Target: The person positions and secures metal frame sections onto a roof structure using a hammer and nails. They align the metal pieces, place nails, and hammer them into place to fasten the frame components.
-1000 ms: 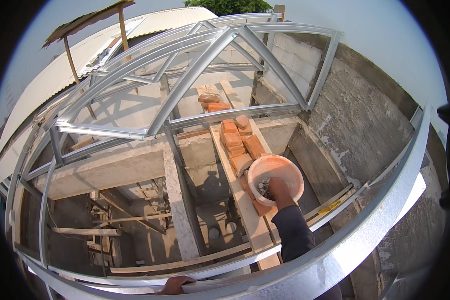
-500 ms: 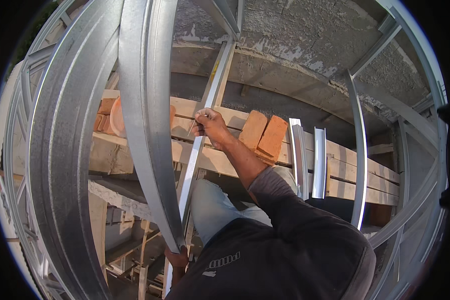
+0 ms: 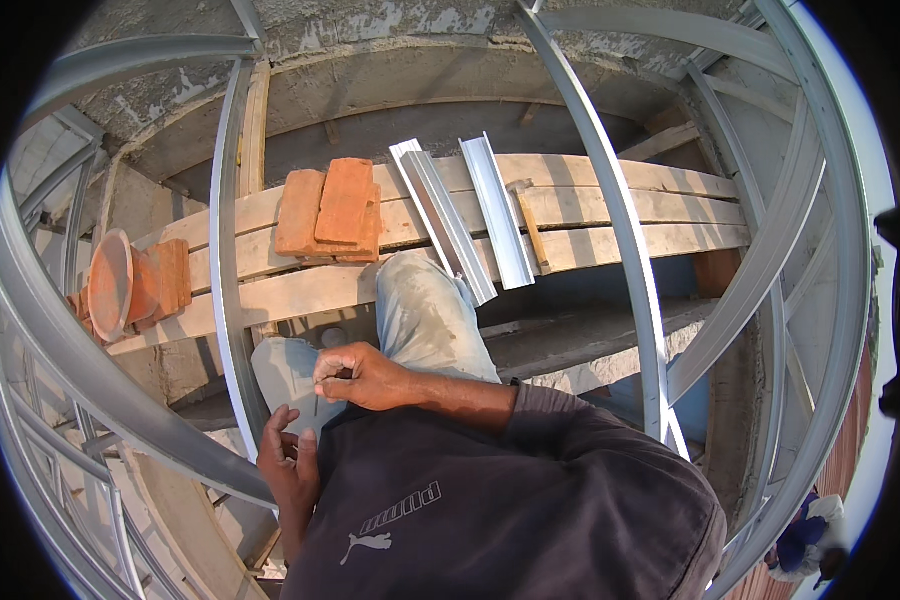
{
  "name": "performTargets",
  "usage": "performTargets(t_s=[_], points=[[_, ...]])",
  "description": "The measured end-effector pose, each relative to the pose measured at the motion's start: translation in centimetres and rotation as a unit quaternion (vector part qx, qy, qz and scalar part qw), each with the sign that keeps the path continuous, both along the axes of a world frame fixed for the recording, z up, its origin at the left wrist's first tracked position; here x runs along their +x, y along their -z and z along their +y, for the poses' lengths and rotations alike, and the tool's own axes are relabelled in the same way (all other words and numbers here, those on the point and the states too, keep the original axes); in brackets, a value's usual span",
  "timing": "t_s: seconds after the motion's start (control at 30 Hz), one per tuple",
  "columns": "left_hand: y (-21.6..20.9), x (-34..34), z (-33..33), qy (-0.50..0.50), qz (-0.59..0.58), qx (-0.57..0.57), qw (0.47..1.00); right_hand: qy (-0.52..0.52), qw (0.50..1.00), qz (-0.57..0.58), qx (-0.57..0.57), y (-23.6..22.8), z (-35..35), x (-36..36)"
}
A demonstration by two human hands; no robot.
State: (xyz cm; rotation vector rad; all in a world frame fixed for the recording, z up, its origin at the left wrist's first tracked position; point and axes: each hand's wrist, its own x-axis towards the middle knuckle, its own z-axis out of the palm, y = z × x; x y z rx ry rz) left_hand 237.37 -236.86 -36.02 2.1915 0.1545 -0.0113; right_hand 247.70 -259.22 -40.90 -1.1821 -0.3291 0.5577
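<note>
My right hand (image 3: 362, 377) is over my knees, closed in a pinch. A thin, nail-like piece (image 3: 317, 402) seems to stick down from its fingertips, too small to name surely. Just below and to the left, my left hand (image 3: 290, 462) is raised, thumb and fingers apart, with nothing visible in it. The two hands do not touch. Left of them runs an upright metal stud (image 3: 226, 220). A curved metal channel (image 3: 160, 405) passes close behind my left hand.
Wooden planks (image 3: 570, 205) cross ahead, carrying orange bricks (image 3: 348, 200), two short metal channels (image 3: 440, 225) and a hammer (image 3: 532, 228). An orange bowl (image 3: 112, 286) stands by bricks at left. Another stud (image 3: 620, 220) rises right. A person (image 3: 808, 540) is far below right.
My right hand has come back from the stud toward my body. My left hand has let go of the large metal channel and risen beside it. The view has swung right.
</note>
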Motion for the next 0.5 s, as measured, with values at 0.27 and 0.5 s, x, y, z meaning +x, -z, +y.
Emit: performTargets(t_s=[0.27, 0.5], points=[[0.2, 2.9, -4.9, -0.021, -0.006, -0.052, 0.998, 0.159, 0.967, -0.137, -0.142, 3.8, -11.5, 2.9], [-1.7, -1.9, 12.2, -0.43, -0.225, 0.122, 0.866, 0.442, 0.624, 0.096, -0.636, 22.6, -38.5, 10.0]])
